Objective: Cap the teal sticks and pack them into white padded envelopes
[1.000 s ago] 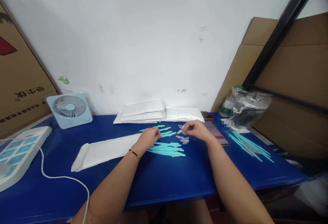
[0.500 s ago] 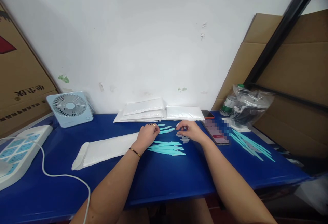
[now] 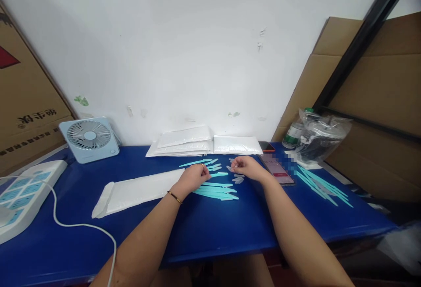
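Observation:
Pinched in my left hand (image 3: 193,178) is a teal eyebrow razor (image 3: 219,174), its blade end pointing right. Under and in front of that hand lies a pile of teal razors (image 3: 217,191), side by side. Several more razors (image 3: 197,163) lie behind it. My right hand (image 3: 249,168) has thumb and fingers closed at a small clear plastic cap (image 3: 229,168); the fingers partly hide it. Other clear caps (image 3: 238,180) lie just below these fingertips on the blue table (image 3: 223,230).
A long white padded envelope (image 3: 138,193) lies left of the razors; white packets (image 3: 184,140) are stacked by the wall. Rightward are a phone (image 3: 279,173), more teal razors (image 3: 324,186), a bottle (image 3: 292,136) and a plastic bag (image 3: 322,138). A fan (image 3: 90,140) and power strip (image 3: 33,195) stand left.
My left hand has come slightly nearer with a razor in its fingers, uncovering razors behind it. My right hand has shifted a little right, away from a razor's tip to the caps.

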`<state>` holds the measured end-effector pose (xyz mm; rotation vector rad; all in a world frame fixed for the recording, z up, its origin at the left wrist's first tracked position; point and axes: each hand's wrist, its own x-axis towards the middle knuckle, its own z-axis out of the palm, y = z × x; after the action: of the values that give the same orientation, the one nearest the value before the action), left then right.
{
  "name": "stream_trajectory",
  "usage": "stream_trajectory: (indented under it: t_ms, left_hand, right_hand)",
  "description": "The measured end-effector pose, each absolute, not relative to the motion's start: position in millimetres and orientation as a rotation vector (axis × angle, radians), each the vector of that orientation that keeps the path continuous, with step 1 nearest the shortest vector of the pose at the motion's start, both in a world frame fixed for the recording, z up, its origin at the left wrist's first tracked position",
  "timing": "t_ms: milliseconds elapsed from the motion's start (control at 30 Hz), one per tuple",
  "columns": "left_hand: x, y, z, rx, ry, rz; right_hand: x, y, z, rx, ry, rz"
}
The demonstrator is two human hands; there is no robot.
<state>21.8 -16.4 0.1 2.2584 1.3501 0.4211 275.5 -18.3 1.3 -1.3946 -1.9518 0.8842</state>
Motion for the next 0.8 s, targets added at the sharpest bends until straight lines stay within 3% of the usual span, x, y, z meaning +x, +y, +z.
stream_trajectory:
  t_ms: [167,800]
  left_hand:
    - [15,-14,7,2.23,1.407,0.521]
    - [26,-13,6,2.369,1.398,0.548]
  right_hand:
    - [271,-23,10,-1.254,-1.856,1.131]
    - [253,-20,0,-1.239,-1.896,1.031]
